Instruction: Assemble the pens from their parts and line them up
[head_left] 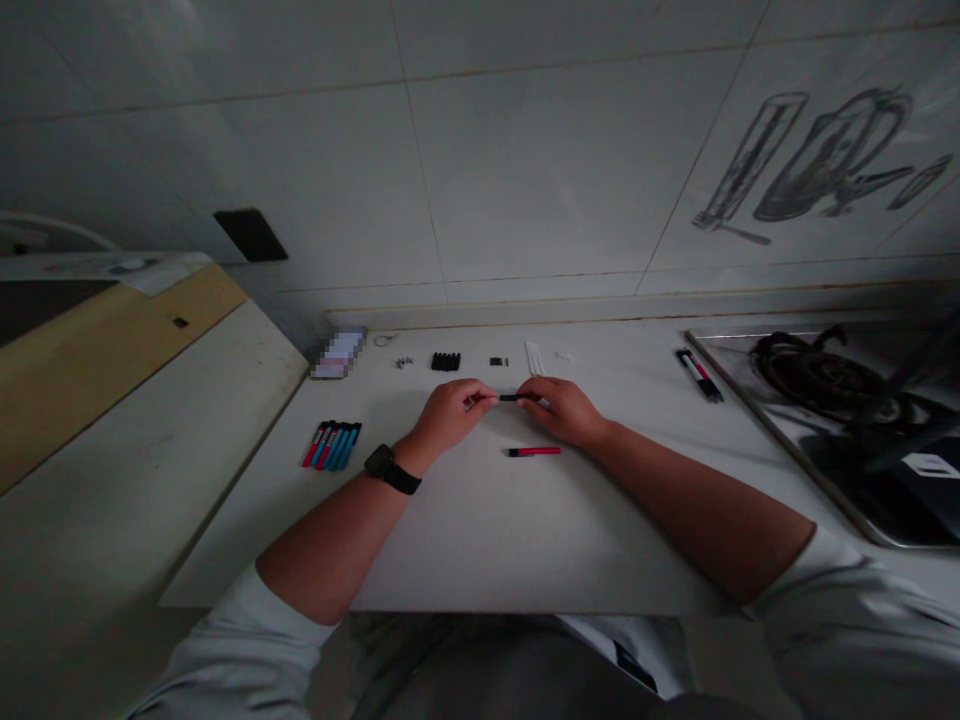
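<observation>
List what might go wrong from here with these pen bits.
1. The small black part, pinched at its ends between the left hand and the right hand, may slip and drop.
2. The red pen lies loose near the right forearm and could be knocked rolling.
3. The tiny parts at the back could scatter and would be hard to find in this dim light.

Counter (480, 540): a pale, matte surface is stretching from the left edge to the hob (817, 440) at the right
Left edge: a row of red and blue pens (331, 446) is lying side by side, slightly tilted
Far left corner: a phone (339, 354) is lying flat
Far edge: small metal bits (405, 362), black caps (445, 361), black parts (499, 361) and white refills (534, 357) are sitting in a line, apart
Middle: a red pen (534, 452) is lying alone, crosswise
Right edge: two pens (699, 375) are lying together just beside the hob
</observation>
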